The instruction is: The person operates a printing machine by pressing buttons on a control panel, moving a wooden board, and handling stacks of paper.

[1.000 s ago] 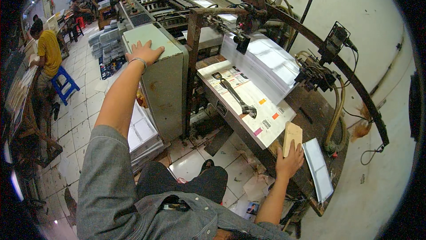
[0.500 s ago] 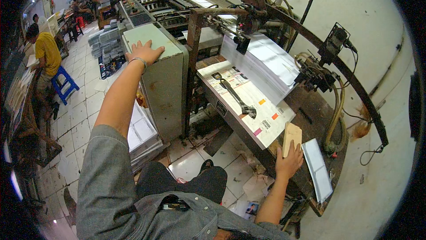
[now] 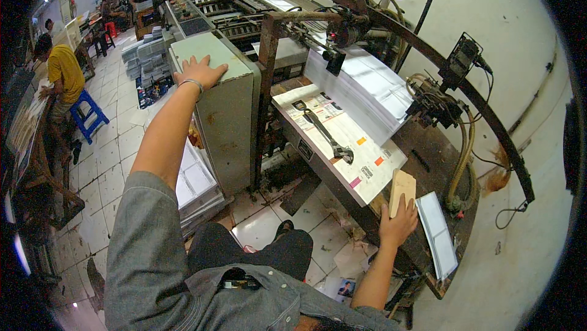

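My left hand [image 3: 202,73] lies with fingers spread on the pale green top [image 3: 231,77] of a grey machine cabinet. At the right, my right hand [image 3: 398,224] has its fingers round the near end of a wooden block [image 3: 403,187] on the dark table [image 3: 437,147]. Just right of that hand lies a narrow stack of white paper [image 3: 436,233]. A printed sheet [image 3: 367,184] covers the table's left part, with an adjustable wrench [image 3: 327,135] on it. Beyond the wrench rises a tall pile of white paper [image 3: 367,86] beneath the machine's feeder head [image 3: 333,55].
A curved metal arm [image 3: 428,49] with hoses [image 3: 468,166] reaches over the table's right side. Paper stacks [image 3: 194,175] stand on the floor by the cabinet. Farther left, a person in yellow [image 3: 64,74] sits on a blue stool [image 3: 90,114]; other people are at the back.
Both my hands stay where they were. At the left, the person in yellow has shifted an arm and the head slightly.
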Demonstrator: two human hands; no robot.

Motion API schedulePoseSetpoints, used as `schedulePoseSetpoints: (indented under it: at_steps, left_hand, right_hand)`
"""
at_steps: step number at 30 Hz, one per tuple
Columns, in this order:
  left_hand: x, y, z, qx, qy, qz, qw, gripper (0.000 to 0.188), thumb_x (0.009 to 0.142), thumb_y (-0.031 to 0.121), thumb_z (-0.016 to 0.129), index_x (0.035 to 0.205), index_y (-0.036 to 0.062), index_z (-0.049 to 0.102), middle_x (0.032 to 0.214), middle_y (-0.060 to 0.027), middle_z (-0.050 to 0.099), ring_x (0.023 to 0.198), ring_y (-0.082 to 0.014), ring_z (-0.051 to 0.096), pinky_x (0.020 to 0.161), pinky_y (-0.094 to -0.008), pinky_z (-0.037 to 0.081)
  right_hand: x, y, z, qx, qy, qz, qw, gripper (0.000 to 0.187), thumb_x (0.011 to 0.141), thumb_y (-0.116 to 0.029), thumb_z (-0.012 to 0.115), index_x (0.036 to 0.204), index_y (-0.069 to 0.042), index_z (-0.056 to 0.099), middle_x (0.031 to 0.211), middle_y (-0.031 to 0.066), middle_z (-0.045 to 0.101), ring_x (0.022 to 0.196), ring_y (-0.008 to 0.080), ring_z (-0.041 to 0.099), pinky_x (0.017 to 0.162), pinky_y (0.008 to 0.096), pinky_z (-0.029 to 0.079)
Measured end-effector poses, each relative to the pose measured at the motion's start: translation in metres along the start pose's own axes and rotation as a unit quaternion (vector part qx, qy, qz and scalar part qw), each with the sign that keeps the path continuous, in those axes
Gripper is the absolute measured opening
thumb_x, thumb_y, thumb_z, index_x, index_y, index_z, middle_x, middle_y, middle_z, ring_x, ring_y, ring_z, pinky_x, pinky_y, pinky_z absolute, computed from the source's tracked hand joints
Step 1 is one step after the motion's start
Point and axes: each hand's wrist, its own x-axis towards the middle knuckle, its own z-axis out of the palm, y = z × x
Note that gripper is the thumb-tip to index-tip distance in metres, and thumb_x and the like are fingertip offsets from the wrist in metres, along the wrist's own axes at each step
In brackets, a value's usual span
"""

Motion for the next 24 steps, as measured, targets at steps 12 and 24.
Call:
schedulePoseSetpoints:
  at_steps: [12, 24]
  left_hand:
    - [-0.0014, -0.0006, -0.0015, -0.001, -0.001, 0.0, 1.0, 0.088, 0.085, 0.076, 0.048, 0.156, 0.025, 0.038, 0.166, -0.0172, 0.021, 0.154, -0.0404, 0.016, 0.118, -0.0666, 0.015]
    - [-0.0033, -0.0005, -0.003, 0.006, 0.001, 0.007, 1.0, 0.087, 0.085, 0.075, 0.047, 0.155, 0.0244, 0.039, 0.166, -0.0183, 0.022, 0.153, -0.0418, 0.017, 0.117, -0.0657, 0.018]
  right_hand:
    - [-0.0005, 0.0006, 0.0014, -0.003, 0.004, -0.006, 1.0, 0.074, 0.087, -0.054, 0.067, 0.149, -0.018, 0.048, 0.158, 0.0168, 0.038, 0.144, 0.0427, 0.033, 0.118, 0.0577, 0.024]
    - [0.0005, 0.002, 0.0028, -0.003, 0.007, -0.008, 1.0, 0.073, 0.087, -0.052, 0.068, 0.148, -0.016, 0.049, 0.157, 0.018, 0.039, 0.144, 0.0425, 0.033, 0.118, 0.059, 0.024]
